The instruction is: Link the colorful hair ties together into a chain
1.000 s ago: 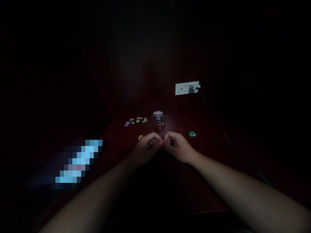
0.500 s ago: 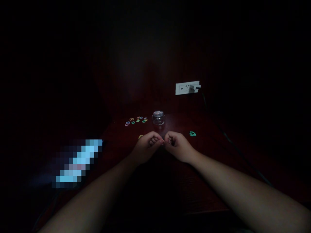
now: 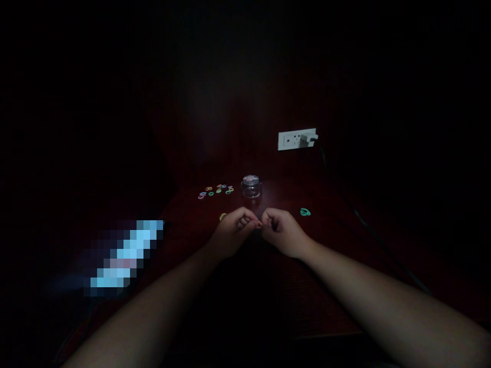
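My left hand (image 3: 235, 230) and my right hand (image 3: 284, 232) meet over the dark red table, each closed in a pinch. A tiny orange-brown item shows between their fingertips, too small and dim to name. A small yellow ring-shaped band (image 3: 223, 216) lies just beyond my left hand, partly hidden by it. Past the hands stands a clear lidded jar (image 3: 251, 190). Several small coloured bands (image 3: 210, 193) are scattered to the left of the jar. Right of my right hand rests a little cluster of green bands (image 3: 305, 212).
A white wall socket (image 3: 288, 140) with a plug (image 3: 308, 138) in it is at the back right. A dark cable (image 3: 362, 220) runs down the table's right side. On the left glows a blurred-out bright screen (image 3: 134, 250). Much of the surroundings is dark.
My fingertips have drawn very slightly apart, and the small orange-brown item now shows between them. The whole view has shifted a few pixels; the jar and bands stay where they were.
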The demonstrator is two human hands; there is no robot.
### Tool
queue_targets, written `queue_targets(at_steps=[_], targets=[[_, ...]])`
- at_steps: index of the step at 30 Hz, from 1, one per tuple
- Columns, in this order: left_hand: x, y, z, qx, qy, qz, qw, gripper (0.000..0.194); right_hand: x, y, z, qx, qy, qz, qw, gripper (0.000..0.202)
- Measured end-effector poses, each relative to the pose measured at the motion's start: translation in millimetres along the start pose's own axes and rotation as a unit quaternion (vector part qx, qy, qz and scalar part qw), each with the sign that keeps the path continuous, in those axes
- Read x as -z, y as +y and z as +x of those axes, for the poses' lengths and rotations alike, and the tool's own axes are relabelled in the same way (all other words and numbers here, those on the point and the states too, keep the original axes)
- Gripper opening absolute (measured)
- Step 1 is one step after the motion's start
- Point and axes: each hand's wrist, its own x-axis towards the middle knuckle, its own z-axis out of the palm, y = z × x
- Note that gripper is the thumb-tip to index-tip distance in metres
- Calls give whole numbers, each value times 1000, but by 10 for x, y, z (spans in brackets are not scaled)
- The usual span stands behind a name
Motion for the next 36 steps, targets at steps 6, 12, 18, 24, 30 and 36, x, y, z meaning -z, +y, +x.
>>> queue_targets(at_steps=[6, 12, 18, 24, 30, 36], targets=[[11, -28, 9, 12, 18, -8, 1000, 19, -21, -21, 6, -8, -15, 23, 1000, 10], [-10, -77, 17, 13, 26, -23, 999, 19, -4, -29, 16, -2, -1, -9, 1000, 8], [-9, -87, 6, 7, 21, -54, 998, 22, 2, -11, 24, -7, 12, -12, 1000, 10], [-12, -84, 1, -6, 7, -61, 998, 23, 13, 23, 40, -13, 16, -7, 1000, 13], [-9, -61, 6, -7, 20, -43, 999, 20, 1, 17, 31, -21, 7, -6, 1000, 16], [-9, -47, 6, 7, 23, -30, 999, 19, 0, 35, 21, -18, -9, -18, 1000, 14]])
